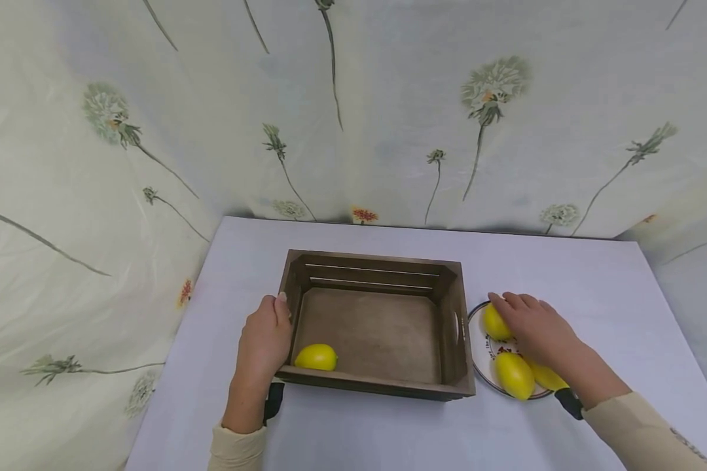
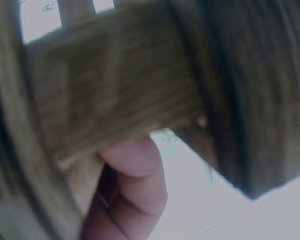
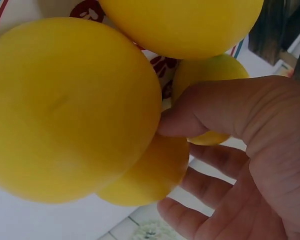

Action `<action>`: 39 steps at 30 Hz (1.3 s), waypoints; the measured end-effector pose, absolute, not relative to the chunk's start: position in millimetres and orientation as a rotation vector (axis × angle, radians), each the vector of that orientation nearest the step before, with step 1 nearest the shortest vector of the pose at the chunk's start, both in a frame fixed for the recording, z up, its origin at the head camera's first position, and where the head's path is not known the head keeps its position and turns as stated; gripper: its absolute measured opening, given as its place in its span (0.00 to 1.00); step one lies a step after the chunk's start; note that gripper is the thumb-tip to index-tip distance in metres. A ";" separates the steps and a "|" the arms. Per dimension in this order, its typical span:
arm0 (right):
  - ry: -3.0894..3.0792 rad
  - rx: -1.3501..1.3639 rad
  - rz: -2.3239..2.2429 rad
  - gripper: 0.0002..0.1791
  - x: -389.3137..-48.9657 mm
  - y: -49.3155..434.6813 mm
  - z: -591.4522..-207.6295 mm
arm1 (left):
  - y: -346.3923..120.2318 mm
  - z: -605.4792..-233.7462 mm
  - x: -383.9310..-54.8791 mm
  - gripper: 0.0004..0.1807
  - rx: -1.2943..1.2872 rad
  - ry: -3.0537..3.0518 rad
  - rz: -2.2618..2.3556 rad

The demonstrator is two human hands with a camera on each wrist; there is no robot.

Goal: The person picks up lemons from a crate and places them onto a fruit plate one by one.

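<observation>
At the left end of a brown wooden crate [image 1: 371,333], my left hand [image 1: 265,340] grips the side, thumb over the rim. The left wrist view shows fingers [image 2: 140,170] curled under a slat of the crate [image 2: 115,85]. One lemon [image 1: 316,357] lies in the crate's near left corner. My right hand [image 1: 536,327] is over several lemons [image 1: 514,376] on a plate [image 1: 477,350]. In the right wrist view its thumb and spread fingers are around a lower lemon [image 3: 145,175]; the thumb overlaps another lemon [image 3: 210,70]. Firm contact is unclear.
The plate has a dark rim and a red pattern, and stands close to the crate's right end. Both are on a white table [image 1: 353,438]. A curtain [image 1: 389,131] printed with dandelions hangs behind the table and along its sides.
</observation>
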State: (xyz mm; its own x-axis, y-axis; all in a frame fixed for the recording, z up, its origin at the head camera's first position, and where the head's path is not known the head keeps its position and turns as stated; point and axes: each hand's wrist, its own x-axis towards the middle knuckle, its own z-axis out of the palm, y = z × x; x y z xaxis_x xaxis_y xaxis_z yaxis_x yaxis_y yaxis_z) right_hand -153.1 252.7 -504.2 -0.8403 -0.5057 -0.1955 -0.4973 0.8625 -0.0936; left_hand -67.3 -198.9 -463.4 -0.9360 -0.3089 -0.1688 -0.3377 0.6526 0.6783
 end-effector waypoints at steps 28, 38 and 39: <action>2.756 -1.243 -0.439 0.31 -153.5 139.3 -339.9 | -200.0 -462.5 -65.4 0.24 -0.541 2.832 1.170; 2.421 -1.524 -0.165 0.32 -154.9 3.8 -385.5 | -200.0 -461.7 -67.1 0.25 -0.542 2.817 1.185; 2.378 -1.526 -0.125 0.32 -153.6 -8.5 -397.4 | -199.6 -461.9 -67.6 0.25 -0.542 2.815 1.183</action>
